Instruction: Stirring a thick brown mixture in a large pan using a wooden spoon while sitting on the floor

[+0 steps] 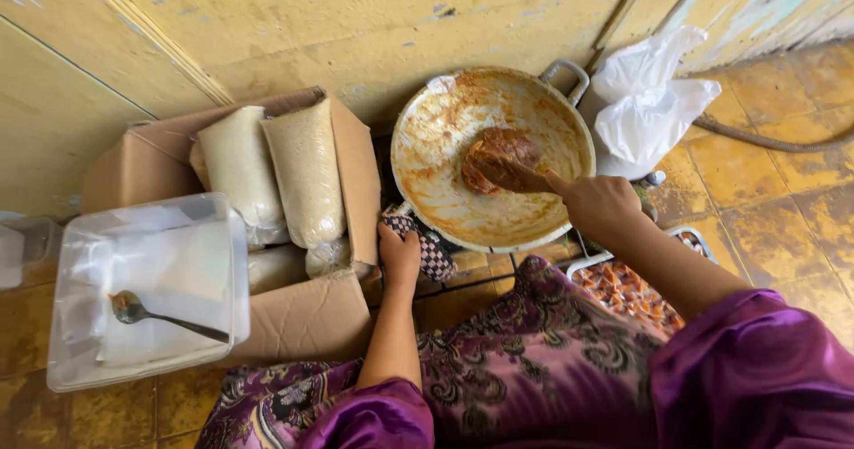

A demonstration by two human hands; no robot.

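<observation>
Right hand: fingers curled tight around the handle of a spatula, index finger laid along it, the flat blade pushed into a lump of thick brown paste. The paste sits slightly right of centre in a wide, shallow metal wok, round, pale inside, smeared with orange-brown streaks, with a looped grey handle at its far rim. Left hand: closed on a checkered cloth, dark and white squares, pressed against the wok's near-left rim; the handle beneath is probably wrapped in it, though the cloth hides that. Both arms wear glossy purple sleeves over a patterned purple garment. Left of the wok, a brown cardboard box, flaps open, holds several soft plastic bags of pale grain. Nearer left, a clear rectangular plastic container with a metal spoon lying across its lid. Right of the wok, a crumpled white plastic bag. Below the right forearm, a tray of small orange wrapped pieces. Floor: worn yellow tiles.
</observation>
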